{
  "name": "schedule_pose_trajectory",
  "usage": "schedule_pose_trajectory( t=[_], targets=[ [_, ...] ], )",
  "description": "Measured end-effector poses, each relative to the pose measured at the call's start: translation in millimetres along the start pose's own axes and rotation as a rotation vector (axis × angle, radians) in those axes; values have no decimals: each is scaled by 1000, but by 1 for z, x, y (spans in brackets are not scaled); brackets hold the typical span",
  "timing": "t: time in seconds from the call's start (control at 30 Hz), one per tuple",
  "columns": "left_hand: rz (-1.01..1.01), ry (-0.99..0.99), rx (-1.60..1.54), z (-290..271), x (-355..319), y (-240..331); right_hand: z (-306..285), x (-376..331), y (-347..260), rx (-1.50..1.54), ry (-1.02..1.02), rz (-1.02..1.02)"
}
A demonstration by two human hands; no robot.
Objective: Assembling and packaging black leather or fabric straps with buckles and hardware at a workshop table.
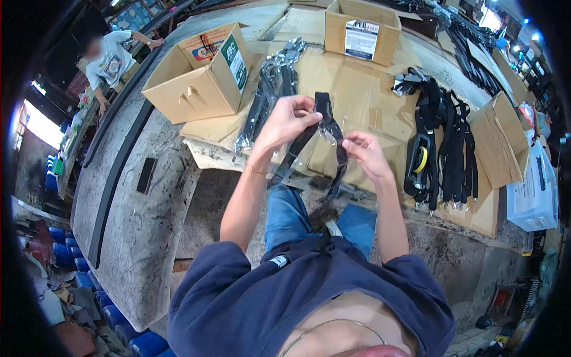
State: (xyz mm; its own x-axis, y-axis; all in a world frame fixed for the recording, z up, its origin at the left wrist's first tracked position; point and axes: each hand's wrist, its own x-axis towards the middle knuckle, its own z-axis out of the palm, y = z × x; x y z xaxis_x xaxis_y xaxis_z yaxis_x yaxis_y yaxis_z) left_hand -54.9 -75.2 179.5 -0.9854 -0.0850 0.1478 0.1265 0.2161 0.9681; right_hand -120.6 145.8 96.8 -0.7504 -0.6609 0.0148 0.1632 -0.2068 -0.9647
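Note:
A black strap (322, 102), folded into a loop with its two ends hanging toward me, is held over the cardboard-covered table edge. Clear plastic film shines around its lower part. My left hand (289, 124) pinches the strap near its top fold, thumb against fingers. Lower down, my right hand (364, 153) has thumb and fingertips closed at the strap's right length; whether they grip strap or film is hard to make out. Left of my hands lies a pile of plastic-wrapped black straps (279, 74). To the right are unwrapped black straps (455, 143) with metal ends.
A tape dispenser with a yellow roll (421, 160) lies beside the loose straps. Open cardboard boxes stand at left (187, 89), back (333, 33) and right (491, 140). A translucent bluish bin (531, 196) sits far right. Another person (112, 62) stands at far left by long black strips (122, 178).

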Motion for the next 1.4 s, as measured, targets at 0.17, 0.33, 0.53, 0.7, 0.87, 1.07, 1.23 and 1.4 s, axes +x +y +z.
schedule_pose_trajectory(
  t=[0.17, 0.33, 0.53, 0.7, 0.87, 1.07, 1.23, 1.4],
  targets=[
    [20, -8, 70, -12, -29, 4, 30, -20, -23, -49, -28, 40],
    [-89, 15, 259, -16, -60, 5, 42, -31, -5, -112, 54, 65],
    [-139, -55, 149, -17, -79, -2, 62, -40, 5, -68, -86, 115],
    [-101, -59, -58, -13, -85, -11, 64, -40, 6, -113, -93, 67],
    [-163, -97, 52, -8, -88, -23, 64, -42, 7, -48, -54, 107],
    [-175, -100, 57, -2, -85, -19, 58, -42, 18, -149, -15, -5],
    [-138, -132, 147, 5, -81, -20, 59, -39, 20, -97, 73, -10],
    [-124, -103, 169, 9, -80, -26, 61, -44, 20, -152, 134, -23]
  ],
)
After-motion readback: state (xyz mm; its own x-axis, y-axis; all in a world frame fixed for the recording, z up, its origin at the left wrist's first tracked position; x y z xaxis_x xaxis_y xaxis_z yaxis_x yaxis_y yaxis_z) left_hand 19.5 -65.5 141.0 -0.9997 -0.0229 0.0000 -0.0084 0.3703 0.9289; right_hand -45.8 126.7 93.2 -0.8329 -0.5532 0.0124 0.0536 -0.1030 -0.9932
